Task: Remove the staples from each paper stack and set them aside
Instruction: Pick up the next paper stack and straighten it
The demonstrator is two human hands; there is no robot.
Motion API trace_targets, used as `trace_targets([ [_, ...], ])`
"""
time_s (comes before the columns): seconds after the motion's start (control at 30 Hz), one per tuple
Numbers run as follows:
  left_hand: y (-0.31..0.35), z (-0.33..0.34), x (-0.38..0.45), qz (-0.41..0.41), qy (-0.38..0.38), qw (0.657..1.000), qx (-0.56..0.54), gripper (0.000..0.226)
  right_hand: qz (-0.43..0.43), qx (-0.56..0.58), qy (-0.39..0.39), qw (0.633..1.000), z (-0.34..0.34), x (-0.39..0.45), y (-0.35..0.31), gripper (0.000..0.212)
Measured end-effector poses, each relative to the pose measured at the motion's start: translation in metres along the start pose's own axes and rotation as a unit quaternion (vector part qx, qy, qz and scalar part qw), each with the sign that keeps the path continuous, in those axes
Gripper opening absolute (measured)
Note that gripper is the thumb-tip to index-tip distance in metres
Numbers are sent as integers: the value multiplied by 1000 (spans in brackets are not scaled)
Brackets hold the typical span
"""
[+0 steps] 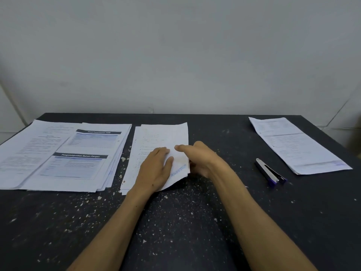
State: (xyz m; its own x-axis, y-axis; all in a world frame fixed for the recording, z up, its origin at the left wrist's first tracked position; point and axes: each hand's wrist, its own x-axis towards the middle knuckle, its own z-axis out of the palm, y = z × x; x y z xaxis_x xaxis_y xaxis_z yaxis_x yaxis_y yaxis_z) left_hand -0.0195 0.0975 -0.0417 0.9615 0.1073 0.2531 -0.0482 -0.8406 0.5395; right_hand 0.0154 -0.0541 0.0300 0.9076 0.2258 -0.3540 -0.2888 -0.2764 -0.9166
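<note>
A white paper stack (pixel 156 135) lies at the middle of the black table (pixel 175 222). My left hand (pixel 154 169) rests flat on its near half, fingers straight. My right hand (pixel 201 159) holds the stack's right edge, thumb on top and fingers curled under it. The near right corner, with a blue stamp, is lifted off the table. I cannot make out a staple. A silver and purple staple tool (pixel 269 171) lies on the table to the right, away from both hands.
A wide pile of printed sheets (pixel 58 153) covers the table's left side. Another paper stack (pixel 293 143) lies slanted at the far right. The table's near part is speckled with white flecks. A grey wall stands behind the table.
</note>
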Motion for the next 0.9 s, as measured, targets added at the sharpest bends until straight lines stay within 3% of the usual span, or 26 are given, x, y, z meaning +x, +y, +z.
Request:
trace_targets([
  [0.07, 0, -2, 0, -6, 9, 1000, -21, 40, -3, 21, -2, 1000, 4, 6, 6, 28],
  [0.13, -2, -3, 0, -14, 20, 999, -46, 36, -25, 29, -10, 999, 8, 10, 12, 17],
  [0.37, -4, -14, -1, -45, 90, 988, -116, 34, -67, 70, -31, 995, 7, 3, 17, 45],
  [0.5, -6, -26, 0, -89, 141, 984, -68, 53, -87, 130, -51, 986, -16, -8, 24, 49],
  [0.6, 1, -39, 9, -125, 135, 975, -128, 69, -111, 160, -57, 979, -41, -13, 29, 49],
  [0.8, 50, -63, 37, -99, 120, 953, -259, 30, -198, 125, -18, 972, -80, -23, 16, 51],
  [0.9, 72, -75, 51, -62, 136, 944, -294, 26, -244, 89, 18, 966, -92, -27, 1, 57],
])
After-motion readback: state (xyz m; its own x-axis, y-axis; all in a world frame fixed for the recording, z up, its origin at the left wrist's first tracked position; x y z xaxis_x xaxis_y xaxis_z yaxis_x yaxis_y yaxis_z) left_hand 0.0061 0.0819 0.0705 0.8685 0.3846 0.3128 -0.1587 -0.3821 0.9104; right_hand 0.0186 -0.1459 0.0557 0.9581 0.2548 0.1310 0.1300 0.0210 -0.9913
